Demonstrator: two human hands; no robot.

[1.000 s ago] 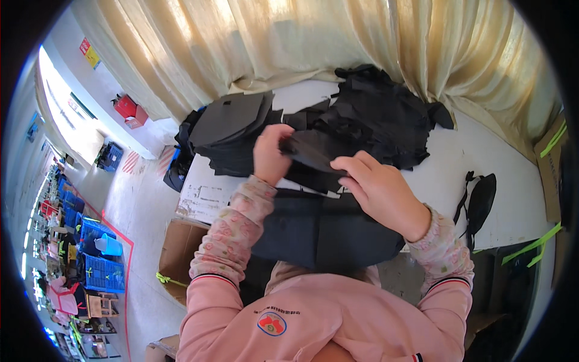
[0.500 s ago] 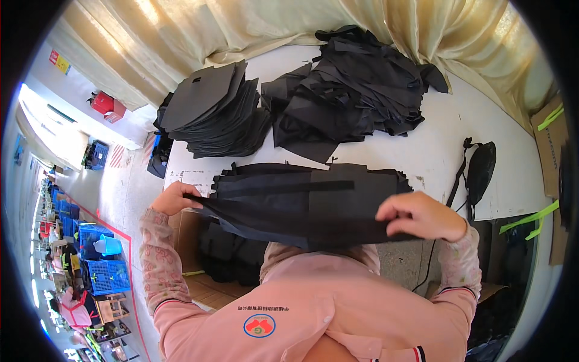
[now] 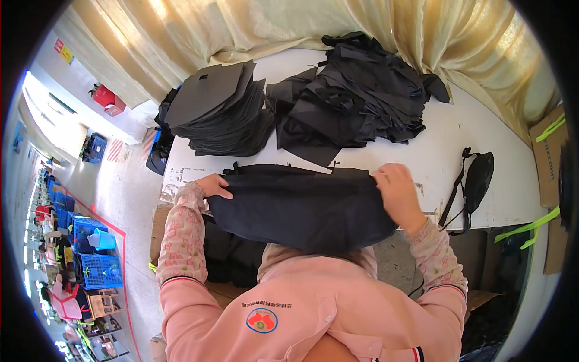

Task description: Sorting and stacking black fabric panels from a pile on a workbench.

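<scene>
head view: toward the left of the desk [image 3: 443,145] we see a stack of black panels [image 3: 208,99], apart from our hands. nearer us, our left hand [image 3: 214,187] has its grip pinching the upper left corner of a black fabric piece [image 3: 301,208], thumb on top. the piece lies to the right of that grip, long axis side to side along the desk's near edge, its lower part reaching past it toward us. beyond it sits a heap of black fabric cutouts [image 3: 362,90]. our right hand [image 3: 398,196] curls at the upper right corner, equally near; we cannot tell whether that grip is pressed together. farther right lies a black strapped pouch [image 3: 480,181].
</scene>
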